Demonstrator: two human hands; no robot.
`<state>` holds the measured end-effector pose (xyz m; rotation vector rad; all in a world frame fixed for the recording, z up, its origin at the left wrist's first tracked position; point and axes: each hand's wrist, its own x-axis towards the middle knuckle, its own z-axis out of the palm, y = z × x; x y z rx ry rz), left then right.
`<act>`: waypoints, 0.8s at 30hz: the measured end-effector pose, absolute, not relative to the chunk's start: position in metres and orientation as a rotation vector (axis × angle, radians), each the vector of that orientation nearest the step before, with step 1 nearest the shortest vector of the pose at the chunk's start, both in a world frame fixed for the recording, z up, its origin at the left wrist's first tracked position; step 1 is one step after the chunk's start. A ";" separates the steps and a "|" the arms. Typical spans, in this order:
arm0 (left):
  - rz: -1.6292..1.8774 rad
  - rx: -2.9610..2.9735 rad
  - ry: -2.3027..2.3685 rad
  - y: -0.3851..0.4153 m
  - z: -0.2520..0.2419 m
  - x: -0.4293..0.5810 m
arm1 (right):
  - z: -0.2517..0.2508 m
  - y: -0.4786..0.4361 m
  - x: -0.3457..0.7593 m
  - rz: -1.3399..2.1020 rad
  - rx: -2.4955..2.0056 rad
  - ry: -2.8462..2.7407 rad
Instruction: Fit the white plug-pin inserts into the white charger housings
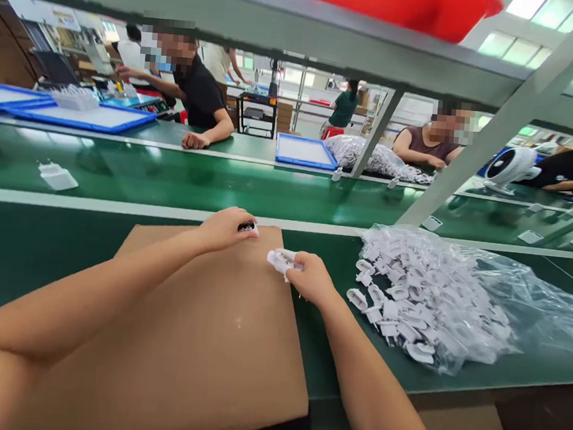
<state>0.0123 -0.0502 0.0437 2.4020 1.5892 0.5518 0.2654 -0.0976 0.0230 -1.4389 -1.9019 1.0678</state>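
Observation:
My left hand (225, 230) is closed on a small white part with a dark face (248, 228), near the far edge of the brown cardboard sheet (195, 341). To its right, my right hand (313, 281) pinches a hollow white plastic charger shell (280, 260) between thumb and fingers, over the sheet's right edge. The two held pieces are apart. Right of my right hand, a heap of similar white shells (425, 294) spills from a clear plastic bag (534, 303) on the green table.
Beyond the sheet runs a green conveyor belt (209, 185) carrying a white charger (58, 176) and several white pieces. Grey frame bars (452, 156) slant up at the right, beneath a shelf with a red bin (395, 4). Co-workers sit across the belt near blue-rimmed trays (306, 151).

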 end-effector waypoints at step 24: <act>1.023 1.845 1.331 -0.138 -0.019 0.024 | 0.020 -0.106 0.259 0.587 -1.560 -2.254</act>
